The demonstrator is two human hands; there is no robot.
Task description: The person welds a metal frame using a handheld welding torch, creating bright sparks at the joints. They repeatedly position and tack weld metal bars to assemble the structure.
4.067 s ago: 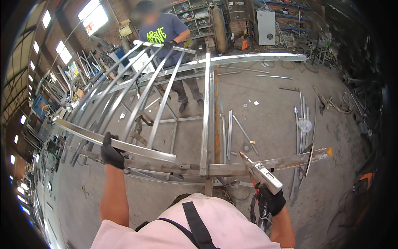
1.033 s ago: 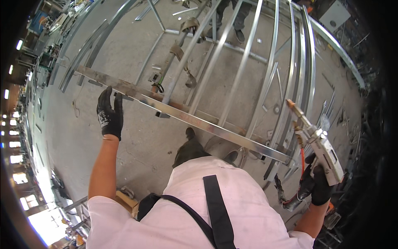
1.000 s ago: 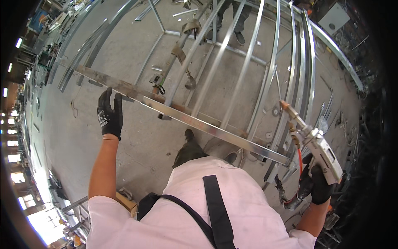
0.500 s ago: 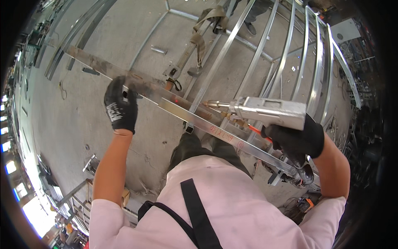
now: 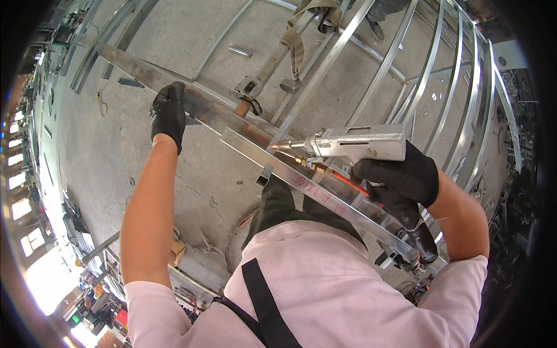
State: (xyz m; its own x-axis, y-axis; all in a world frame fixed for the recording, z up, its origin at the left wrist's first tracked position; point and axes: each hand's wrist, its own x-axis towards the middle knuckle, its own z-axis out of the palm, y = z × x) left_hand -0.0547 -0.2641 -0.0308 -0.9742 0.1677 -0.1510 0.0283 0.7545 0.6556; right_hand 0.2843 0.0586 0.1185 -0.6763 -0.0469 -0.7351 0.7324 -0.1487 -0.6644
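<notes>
In my gloved right hand (image 5: 406, 177) is a silver handheld welding gun (image 5: 368, 144), held by its grip. Its copper-coloured nozzle points left, close to the joint where a frame bar meets a long rust-stained metal beam (image 5: 200, 108). A shiny metal bar (image 5: 249, 152) with red handwriting lies along the beam's near side. My gloved left hand (image 5: 169, 113) is closed at the beam's near edge, farther to the left; its fingertips are partly hidden. A short square tube end (image 5: 264, 176) sticks out below the bar.
Parallel metal bars (image 5: 377, 72) form a large frame at the right. A strap (image 5: 296, 49) hangs over a rusty post beyond the beam. A person's shoe (image 5: 376, 29) shows at the far side. Loose lengths of metal (image 5: 119, 49) lie far left; a short tube (image 5: 240, 51) lies on the floor.
The welding gun has moved slightly left and its nozzle has come closer to the joint. My left hand has shifted up along the beam's edge, its fingers more curled. The whole view has shifted.
</notes>
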